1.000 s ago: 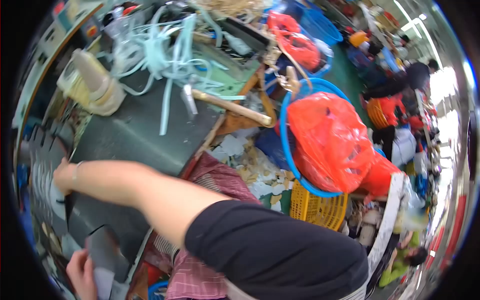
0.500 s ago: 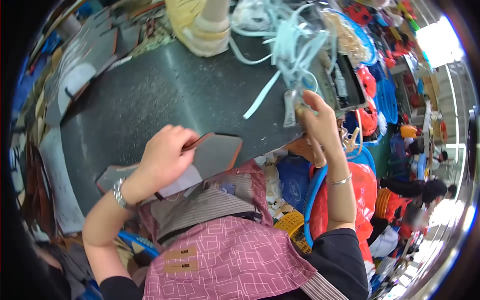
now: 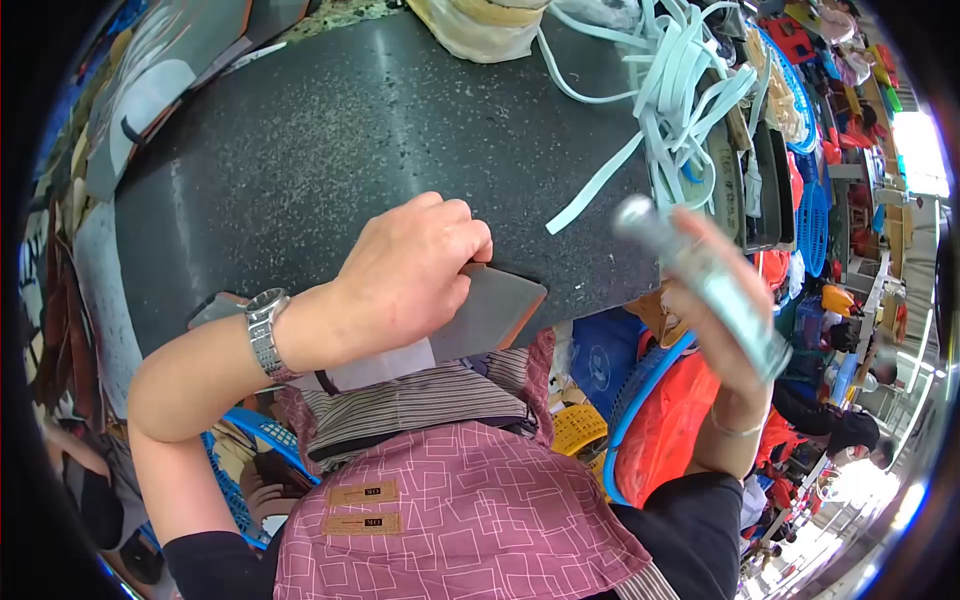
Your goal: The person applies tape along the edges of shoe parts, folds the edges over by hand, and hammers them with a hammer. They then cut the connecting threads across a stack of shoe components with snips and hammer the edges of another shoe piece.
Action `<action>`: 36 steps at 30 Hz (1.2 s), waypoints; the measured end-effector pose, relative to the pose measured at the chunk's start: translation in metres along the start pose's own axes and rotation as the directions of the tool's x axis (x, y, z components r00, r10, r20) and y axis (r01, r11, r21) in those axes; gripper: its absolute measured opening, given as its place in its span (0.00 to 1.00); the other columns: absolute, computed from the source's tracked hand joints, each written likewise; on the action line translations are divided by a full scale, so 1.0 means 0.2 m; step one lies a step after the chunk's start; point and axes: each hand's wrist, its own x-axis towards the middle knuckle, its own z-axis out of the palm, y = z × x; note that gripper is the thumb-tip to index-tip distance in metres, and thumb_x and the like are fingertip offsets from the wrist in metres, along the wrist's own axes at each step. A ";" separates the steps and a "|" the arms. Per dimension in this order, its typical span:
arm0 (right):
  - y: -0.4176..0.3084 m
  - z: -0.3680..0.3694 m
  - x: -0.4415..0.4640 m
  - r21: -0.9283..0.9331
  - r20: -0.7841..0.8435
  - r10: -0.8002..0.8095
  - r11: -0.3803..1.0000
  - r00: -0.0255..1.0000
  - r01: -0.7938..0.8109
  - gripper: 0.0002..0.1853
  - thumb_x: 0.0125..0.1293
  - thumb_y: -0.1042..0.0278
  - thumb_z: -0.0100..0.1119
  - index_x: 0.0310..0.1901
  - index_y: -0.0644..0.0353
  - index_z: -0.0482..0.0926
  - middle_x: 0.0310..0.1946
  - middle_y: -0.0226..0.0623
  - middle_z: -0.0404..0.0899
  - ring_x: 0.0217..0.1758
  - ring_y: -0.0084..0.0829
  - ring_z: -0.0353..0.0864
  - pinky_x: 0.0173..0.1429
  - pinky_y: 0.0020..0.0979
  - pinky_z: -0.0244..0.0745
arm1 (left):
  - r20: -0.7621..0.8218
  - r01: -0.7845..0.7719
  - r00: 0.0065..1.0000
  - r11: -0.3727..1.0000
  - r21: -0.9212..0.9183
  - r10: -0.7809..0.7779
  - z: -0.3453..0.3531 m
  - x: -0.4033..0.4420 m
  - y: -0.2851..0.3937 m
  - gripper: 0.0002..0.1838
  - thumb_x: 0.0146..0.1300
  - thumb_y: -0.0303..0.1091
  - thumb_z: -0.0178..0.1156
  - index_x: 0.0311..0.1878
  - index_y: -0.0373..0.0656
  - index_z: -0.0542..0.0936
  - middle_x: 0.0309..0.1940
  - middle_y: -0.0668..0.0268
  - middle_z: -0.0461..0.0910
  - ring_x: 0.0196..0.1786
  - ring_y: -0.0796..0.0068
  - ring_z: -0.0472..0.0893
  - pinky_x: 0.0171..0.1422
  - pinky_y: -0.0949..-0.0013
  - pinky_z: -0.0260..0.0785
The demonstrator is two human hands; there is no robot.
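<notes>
My left hand [image 3: 412,265] is closed, with curled fingers, over a stiff grey panel [image 3: 495,308] with orange edges at the table's near side. Part of the panel is hidden under the hand and wrist, and a whitish patch shows below them. Off to the right, my right hand [image 3: 725,300] is raised beyond the table edge. It is wrapped round a shiny metal hammer [image 3: 705,270], smeared by motion, with a rounded silver end toward the table. The hammer's handle is hidden. Pale blue straps [image 3: 670,110] lie heaped on the table beyond this hand.
Grey panels [image 3: 165,95] overlap at the far left of the dark table [image 3: 300,170]. A wrapped yellowish object [image 3: 485,30] stands at the back. A black tray [image 3: 770,190] sits at the right. Below are a yellow basket [image 3: 578,430] and a blue-rimmed basket with a red bag [image 3: 665,420].
My right hand has lifted the hammer from beside the straps and brought it nearer to me and rightward. My left hand has shifted right with the panel. The view has also shifted.
</notes>
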 end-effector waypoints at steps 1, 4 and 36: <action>-0.05 0.02 0.01 0.108 0.206 -0.037 0.994 0.978 0.015 0.29 0.59 0.73 0.64 0.64 0.65 0.73 0.40 0.40 0.83 0.40 0.33 0.84 0.45 0.31 0.79 | 0.012 -0.002 1.000 1.000 -0.004 0.002 0.00 0.01 0.00 0.09 0.49 0.23 0.61 0.35 0.42 0.80 0.34 0.61 0.78 0.42 0.58 0.78 0.45 0.57 0.74; -0.10 0.21 0.06 -0.052 0.402 -0.263 0.950 0.877 0.309 0.34 0.52 0.75 0.61 0.64 0.69 0.67 0.33 0.42 0.75 0.33 0.40 0.80 0.35 0.37 0.77 | 0.002 -0.053 0.999 0.999 0.008 0.053 -0.01 0.02 -0.03 0.08 0.49 0.23 0.64 0.34 0.42 0.81 0.31 0.65 0.78 0.38 0.62 0.76 0.41 0.61 0.71; -0.12 0.29 0.25 -0.296 0.395 -0.173 0.906 0.902 0.303 0.16 0.45 0.71 0.70 0.37 0.62 0.78 0.20 0.33 0.71 0.18 0.33 0.75 0.21 0.32 0.68 | -0.162 -0.432 0.829 0.796 0.424 0.536 0.07 -0.16 -0.12 0.10 0.46 0.29 0.61 0.30 0.32 0.82 0.27 0.65 0.74 0.27 0.75 0.71 0.27 0.74 0.61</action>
